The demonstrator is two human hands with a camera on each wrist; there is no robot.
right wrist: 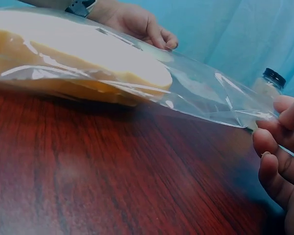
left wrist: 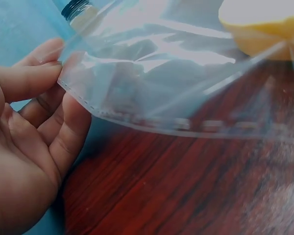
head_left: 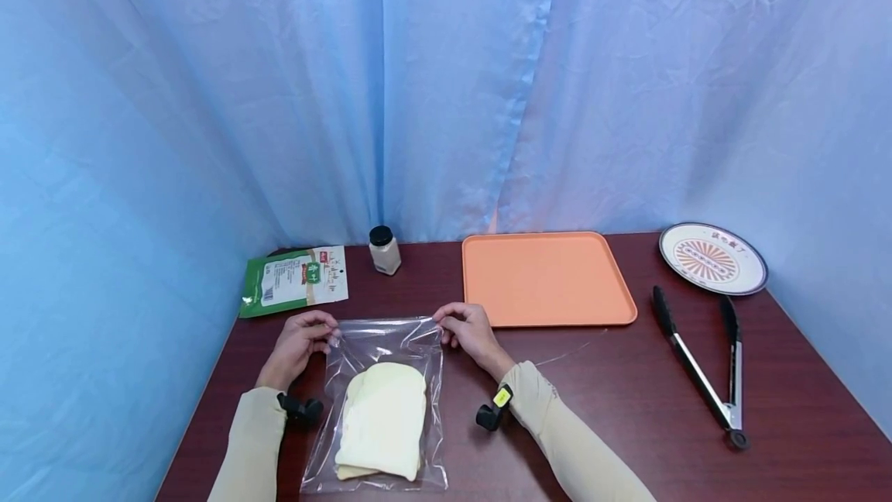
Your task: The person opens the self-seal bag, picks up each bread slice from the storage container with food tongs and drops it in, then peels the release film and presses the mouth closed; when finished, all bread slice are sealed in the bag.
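A clear plastic bag [head_left: 433, 440] lies on the dark red table with bread slices [head_left: 385, 418] inside, stacked slightly askew. My left hand [head_left: 298, 345] pinches the bag's far left corner between thumb and fingers; in the left wrist view, the left hand [left wrist: 34, 117] grips that corner beside a dashed seam along the edge. At the far right corner, my right hand [head_left: 474, 333] pinches the film, which stretches taut between both hands. From the right wrist view, the right hand [right wrist: 284, 142] holds its corner with the other fingers curled below, and the bread [right wrist: 88, 54] shows thick yellowish sides.
A green and white packet [head_left: 293, 281] lies at the back left, beside a black-capped jar [head_left: 385, 252]. An orange tray [head_left: 547, 277] stands behind my right hand. Farther right are a patterned plate [head_left: 714, 258] and spread tongs [head_left: 700, 378]. Blue curtains [head_left: 446, 91] enclose the table.
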